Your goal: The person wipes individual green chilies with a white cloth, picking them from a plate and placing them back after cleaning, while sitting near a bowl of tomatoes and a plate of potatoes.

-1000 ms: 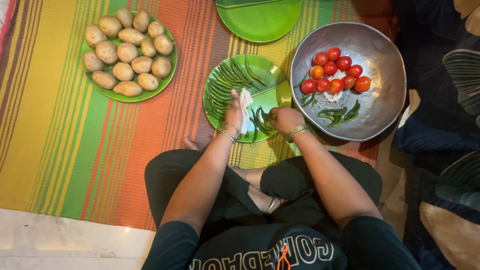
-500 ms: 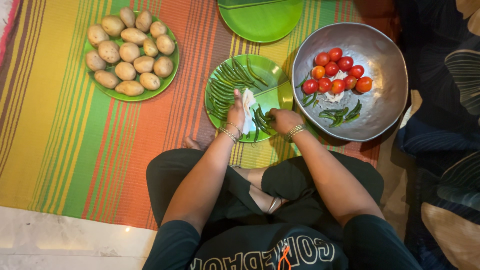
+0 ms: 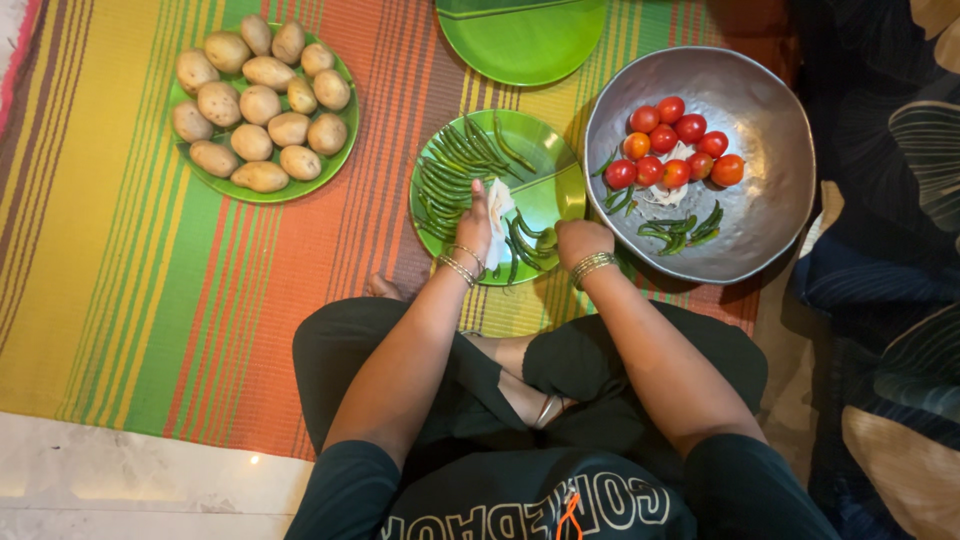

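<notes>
A green plate (image 3: 540, 155) in front of my crossed legs holds a pile of long green chillies (image 3: 455, 170). My left hand (image 3: 474, 225) rests on the plate's near side and grips a white cloth (image 3: 498, 205). My right hand (image 3: 582, 240) sits at the plate's near right rim, fingers curled around a few green chillies (image 3: 528, 242). Both wrists wear bangles.
A large metal bowl (image 3: 765, 150) to the right holds red tomatoes (image 3: 672, 145), some chillies and white scraps. A green plate of potatoes (image 3: 258, 105) lies far left. Another green plate (image 3: 520, 40) sits at the top. A striped mat (image 3: 150, 280) covers the floor; dark patterned fabric lies right.
My right hand has shifted slightly to the right and nearer the plate's rim with the chillies. My left hand stays put on the cloth.
</notes>
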